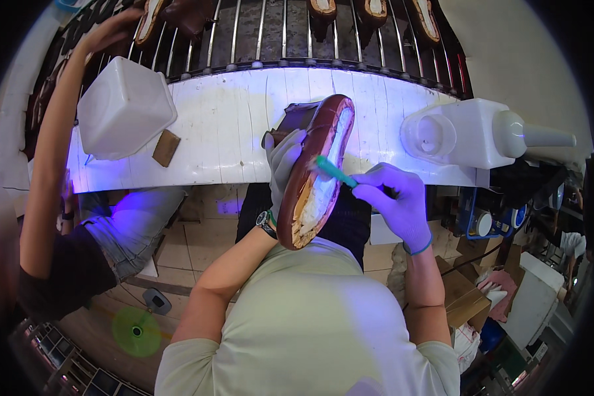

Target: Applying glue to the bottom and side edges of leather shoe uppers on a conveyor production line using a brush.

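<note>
My gloved left hand is wrapped round the left side of a reddish-brown shoe upper. Its underside faces up, tilted, showing a pale, whitish middle and a tan, rough end near my body. A dark flap hangs off its far left side. In my gloved right hand is a small green-handled brush, gripped between thumb and fingers. The brush head meets the brown edge of the shoe upper, about midway along. Some fingertips of my left hand are hidden behind the upper.
A white table lies ahead. On it stand a white plastic container, a brown block and a white jug with a cup-like part. Beyond runs a roller conveyor carrying shoes. At left, a co-worker's arm reaches toward it.
</note>
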The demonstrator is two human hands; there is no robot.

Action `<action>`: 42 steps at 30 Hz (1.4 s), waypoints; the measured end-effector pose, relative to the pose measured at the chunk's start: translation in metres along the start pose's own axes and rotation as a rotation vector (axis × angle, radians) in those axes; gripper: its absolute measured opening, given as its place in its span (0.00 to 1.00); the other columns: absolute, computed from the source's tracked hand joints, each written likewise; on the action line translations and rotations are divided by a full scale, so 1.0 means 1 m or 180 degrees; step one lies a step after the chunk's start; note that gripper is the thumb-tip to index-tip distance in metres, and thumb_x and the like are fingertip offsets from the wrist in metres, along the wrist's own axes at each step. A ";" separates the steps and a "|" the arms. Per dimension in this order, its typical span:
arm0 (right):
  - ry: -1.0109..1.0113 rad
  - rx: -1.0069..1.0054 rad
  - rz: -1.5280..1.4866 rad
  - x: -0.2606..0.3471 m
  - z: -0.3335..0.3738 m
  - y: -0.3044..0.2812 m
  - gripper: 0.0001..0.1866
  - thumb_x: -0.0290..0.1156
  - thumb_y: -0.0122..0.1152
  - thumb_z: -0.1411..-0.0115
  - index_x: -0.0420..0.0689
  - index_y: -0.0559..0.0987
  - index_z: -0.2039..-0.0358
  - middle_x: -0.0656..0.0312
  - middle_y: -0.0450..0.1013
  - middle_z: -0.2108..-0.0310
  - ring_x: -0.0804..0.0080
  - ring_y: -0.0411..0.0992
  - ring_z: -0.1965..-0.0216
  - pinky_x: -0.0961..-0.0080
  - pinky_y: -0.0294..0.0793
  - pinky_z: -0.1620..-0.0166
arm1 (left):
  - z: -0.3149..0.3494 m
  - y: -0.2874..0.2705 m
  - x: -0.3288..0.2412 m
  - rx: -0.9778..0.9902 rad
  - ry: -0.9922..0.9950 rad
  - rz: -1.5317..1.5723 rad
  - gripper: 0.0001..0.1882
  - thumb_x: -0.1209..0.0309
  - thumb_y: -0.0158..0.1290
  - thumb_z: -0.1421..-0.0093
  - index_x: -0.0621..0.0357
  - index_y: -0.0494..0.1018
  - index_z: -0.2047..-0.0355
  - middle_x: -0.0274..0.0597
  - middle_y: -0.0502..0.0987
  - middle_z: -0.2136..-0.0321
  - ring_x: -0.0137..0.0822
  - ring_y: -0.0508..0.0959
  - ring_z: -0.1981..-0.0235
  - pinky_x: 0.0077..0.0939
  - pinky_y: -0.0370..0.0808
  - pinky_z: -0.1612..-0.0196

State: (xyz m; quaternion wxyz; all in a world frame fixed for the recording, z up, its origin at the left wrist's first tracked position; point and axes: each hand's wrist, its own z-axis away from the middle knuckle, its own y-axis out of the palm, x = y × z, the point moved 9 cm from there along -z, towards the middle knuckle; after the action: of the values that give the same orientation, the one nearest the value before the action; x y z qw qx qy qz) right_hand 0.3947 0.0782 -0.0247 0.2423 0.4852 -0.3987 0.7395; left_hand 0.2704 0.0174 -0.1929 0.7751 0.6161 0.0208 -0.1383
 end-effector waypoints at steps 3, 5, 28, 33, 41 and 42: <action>-0.0631 0.0193 0.0148 0.025 0.011 0.011 0.09 0.26 0.71 0.50 0.40 0.84 0.67 0.62 0.77 0.76 0.78 0.72 0.76 0.81 0.67 0.73 | 0.001 0.000 0.004 0.0047 -0.0145 0.0305 0.25 0.59 0.39 0.30 0.54 0.58 0.36 0.48 0.66 0.42 0.43 0.72 0.45 0.36 0.73 0.45; -0.0691 0.0355 0.0385 0.039 0.017 0.018 0.09 0.27 0.71 0.51 0.39 0.84 0.69 0.59 0.78 0.74 0.74 0.75 0.74 0.79 0.70 0.72 | 0.006 0.003 0.004 0.0084 -0.0240 0.0508 0.24 0.59 0.38 0.29 0.54 0.58 0.36 0.48 0.66 0.42 0.42 0.72 0.45 0.35 0.74 0.45; -0.1241 0.0326 0.0560 0.061 0.017 0.004 0.11 0.29 0.71 0.51 0.44 0.85 0.66 0.61 0.75 0.77 0.75 0.70 0.80 0.80 0.66 0.76 | 0.046 0.151 -0.072 0.0252 0.3083 -0.5909 0.37 0.64 0.65 0.51 0.56 0.61 0.42 0.46 0.68 0.47 0.45 0.67 0.44 0.55 0.47 0.35; -0.0702 -0.0331 0.0529 0.055 0.007 -0.007 0.11 0.26 0.71 0.52 0.41 0.85 0.65 0.62 0.74 0.78 0.79 0.68 0.80 0.80 0.63 0.75 | 0.030 0.105 -0.076 -0.0260 0.2092 -0.4655 0.36 0.62 0.65 0.51 0.54 0.64 0.43 0.42 0.69 0.47 0.43 0.68 0.45 0.54 0.49 0.35; -0.2004 -0.0265 0.1134 0.116 0.021 0.000 0.15 0.27 0.73 0.55 0.44 0.83 0.63 0.60 0.75 0.75 0.70 0.71 0.81 0.76 0.68 0.76 | 0.036 0.175 -0.090 0.0936 0.2221 -0.6180 0.39 0.58 0.66 0.55 0.52 0.65 0.42 0.38 0.68 0.45 0.40 0.69 0.46 0.42 0.58 0.41; -0.2165 -0.0283 0.1240 0.121 0.018 -0.002 0.17 0.28 0.73 0.55 0.45 0.83 0.62 0.60 0.75 0.75 0.68 0.72 0.79 0.74 0.70 0.76 | 0.032 0.177 -0.089 0.1262 0.1797 -0.5835 0.40 0.59 0.67 0.55 0.52 0.65 0.42 0.39 0.68 0.45 0.41 0.69 0.46 0.40 0.60 0.41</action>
State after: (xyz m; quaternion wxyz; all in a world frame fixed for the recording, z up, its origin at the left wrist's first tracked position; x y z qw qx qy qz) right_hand 0.3557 0.0606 0.0902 -0.0277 0.6069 -0.5725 0.5507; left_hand 0.2227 0.0391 0.0008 0.2164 0.4907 0.6525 -0.5353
